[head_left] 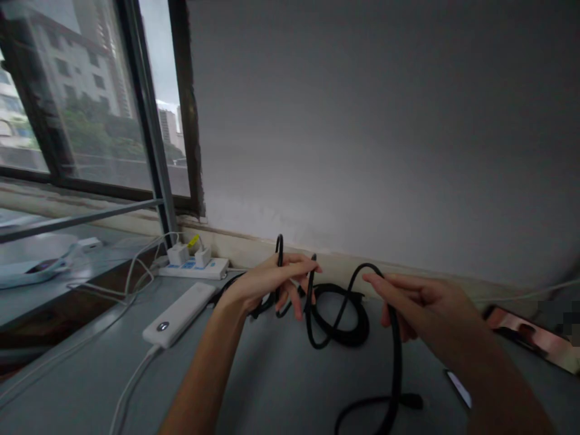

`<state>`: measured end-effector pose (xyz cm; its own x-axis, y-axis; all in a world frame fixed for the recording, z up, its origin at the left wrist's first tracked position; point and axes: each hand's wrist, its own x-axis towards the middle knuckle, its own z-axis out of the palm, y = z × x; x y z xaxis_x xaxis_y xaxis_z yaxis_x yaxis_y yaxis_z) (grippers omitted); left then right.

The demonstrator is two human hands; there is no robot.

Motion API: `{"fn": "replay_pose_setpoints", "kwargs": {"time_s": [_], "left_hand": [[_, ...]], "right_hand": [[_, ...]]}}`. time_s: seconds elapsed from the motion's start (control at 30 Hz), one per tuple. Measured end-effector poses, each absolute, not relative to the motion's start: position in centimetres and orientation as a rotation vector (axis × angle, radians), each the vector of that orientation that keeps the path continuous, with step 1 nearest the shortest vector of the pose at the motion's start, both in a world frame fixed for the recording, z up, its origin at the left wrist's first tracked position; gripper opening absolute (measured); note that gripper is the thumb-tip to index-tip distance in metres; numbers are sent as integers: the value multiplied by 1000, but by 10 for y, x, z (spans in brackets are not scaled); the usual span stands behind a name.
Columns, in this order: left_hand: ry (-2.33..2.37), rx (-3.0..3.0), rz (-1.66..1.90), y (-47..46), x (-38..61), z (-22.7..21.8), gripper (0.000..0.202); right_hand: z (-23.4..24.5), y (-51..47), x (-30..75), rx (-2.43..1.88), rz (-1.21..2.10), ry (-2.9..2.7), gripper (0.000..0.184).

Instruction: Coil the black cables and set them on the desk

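A long black cable [397, 362] runs between both hands, with a slack loop hanging in the gap. My left hand [276, 281] pinches it near the fingertips, and part of the cable loops up over the back of the fingers. My right hand [419, 302] grips the cable between thumb and curled fingers. From there it drops toward the front of the desk, where a thick dark end piece [410, 401] shows. Behind the hands, a coil of black cable [360, 329] lies on the grey desk [281, 374]. Whether the coil belongs to the held cable, I cannot tell.
Left of my left arm lies a white power bank [181, 314] with a white cord. A white power strip [215, 267] with plugged-in adapters stands by the wall. On the right are a phone [534, 338] and a small flat thing [458, 388]. A metal post [149, 115] rises by the window.
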<state>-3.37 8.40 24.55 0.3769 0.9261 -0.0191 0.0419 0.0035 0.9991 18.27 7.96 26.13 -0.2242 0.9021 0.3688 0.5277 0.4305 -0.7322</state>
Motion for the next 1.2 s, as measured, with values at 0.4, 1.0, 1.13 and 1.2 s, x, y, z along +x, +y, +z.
{"fn": "replay_pose_setpoints", "kwargs": {"time_s": [0.4, 1.0, 1.13, 1.2], "left_hand": [[935, 1326, 1070, 57, -45, 262, 41], [1304, 1728, 877, 43, 0, 266, 51], [1254, 1873, 913, 37, 6, 259, 42], [1171, 1939, 905, 35, 5, 257, 30]], "right_hand": [[270, 74, 175, -1140, 726, -1814, 38], [263, 77, 147, -1061, 306, -1916, 52], [263, 69, 151, -1117, 275, -1959, 54], [262, 68, 154, -1114, 308, -1975, 51]]}}
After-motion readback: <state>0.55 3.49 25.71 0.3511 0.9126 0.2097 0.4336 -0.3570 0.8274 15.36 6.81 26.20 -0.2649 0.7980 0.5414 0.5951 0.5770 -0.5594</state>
